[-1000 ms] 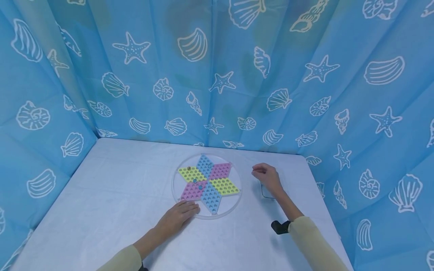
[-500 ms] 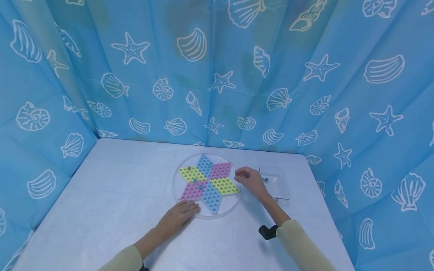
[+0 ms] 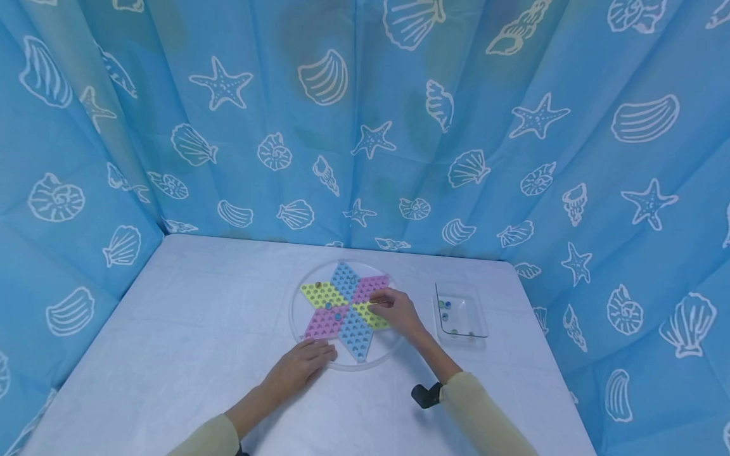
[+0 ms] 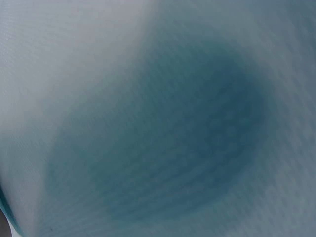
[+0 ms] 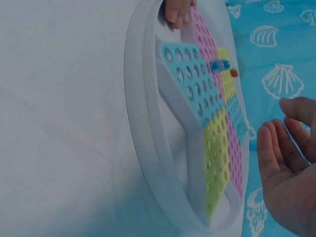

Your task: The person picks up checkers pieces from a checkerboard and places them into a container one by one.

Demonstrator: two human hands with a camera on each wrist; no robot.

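Observation:
A round Chinese checkers board (image 3: 373,365) with a pink, yellow and light blue star lies on the table. My left hand (image 3: 305,361) rests with relaxed fingers on its near left rim. Over the right yellow section (image 3: 376,323) hangs my right hand (image 3: 397,311), thumb and fingertips drawn close together in a pinch. I cannot tell whether it holds a marble. Two blue marbles (image 5: 220,65) sit towards the pink section, a brown marble (image 3: 318,285) on the left yellow one, and a pale marble (image 3: 353,280) on the far blue one.
A clear plastic box (image 3: 484,310) stands right of the board with several marbles (image 3: 448,304) inside. White cloth (image 3: 199,304) covers the table. A blue shell-print curtain (image 3: 256,183) encloses the back and sides. The left wrist view is only blurred blue-grey fabric (image 4: 187,138).
My right hand has moved left from over the clear box to over the board, uncovering the box. The left hand and the marbles on the board have stayed put.

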